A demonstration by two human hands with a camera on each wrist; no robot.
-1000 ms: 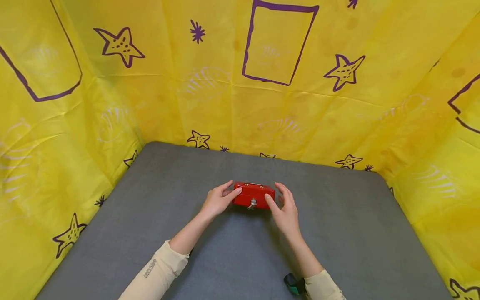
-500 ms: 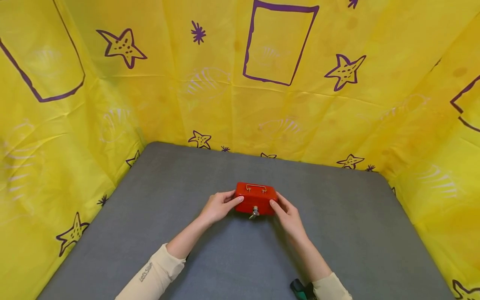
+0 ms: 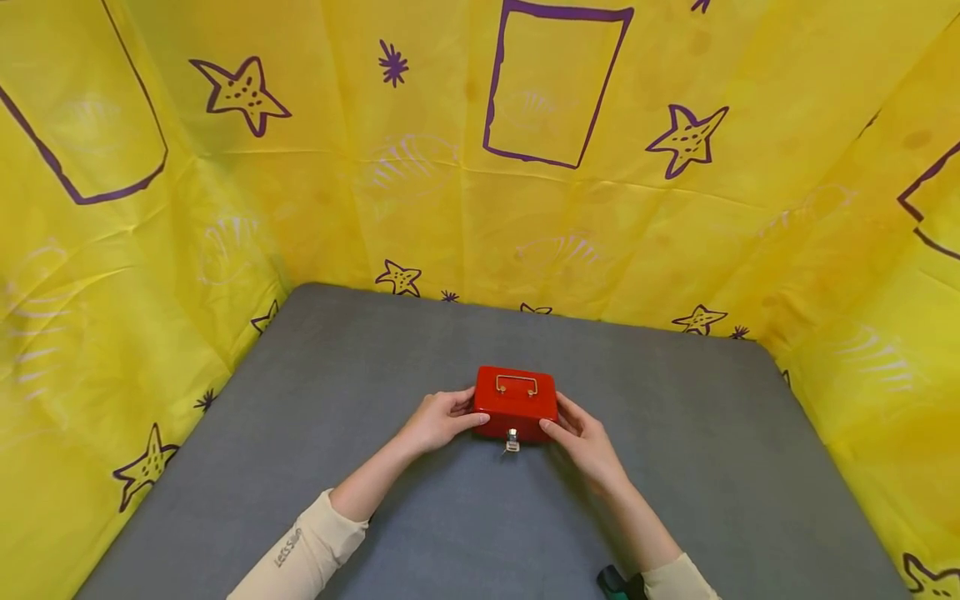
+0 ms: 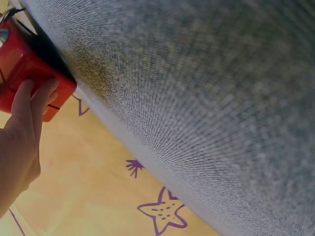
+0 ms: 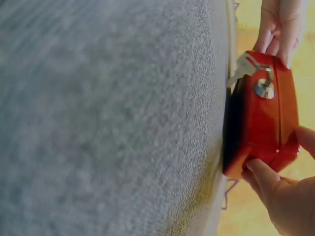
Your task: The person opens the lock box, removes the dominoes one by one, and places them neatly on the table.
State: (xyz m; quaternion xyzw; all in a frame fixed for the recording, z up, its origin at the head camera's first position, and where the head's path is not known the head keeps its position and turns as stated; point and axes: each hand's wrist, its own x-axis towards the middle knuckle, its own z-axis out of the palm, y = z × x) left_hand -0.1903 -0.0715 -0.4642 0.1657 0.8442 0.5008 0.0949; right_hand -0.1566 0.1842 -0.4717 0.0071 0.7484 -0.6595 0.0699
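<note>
A small red cash box with a wire handle on its lid is held between both hands in the head view. Keys hang from the round lock on its front. My left hand grips the box's left end, thumb at the front corner. At the opposite end, my right hand holds it the same way, thumb on the front corner. The lid is closed. In the right wrist view the box's dark underside shows close over the grey tabletop.
Yellow cloth printed with purple starfish surrounds the grey table on its back and both sides. A black and green strapped object sits by the right sleeve at the bottom edge.
The box has come slightly toward me and tipped so that more of its lid and handle show. Both hands have moved along with it, the right hand's fingers closing in on its end.
</note>
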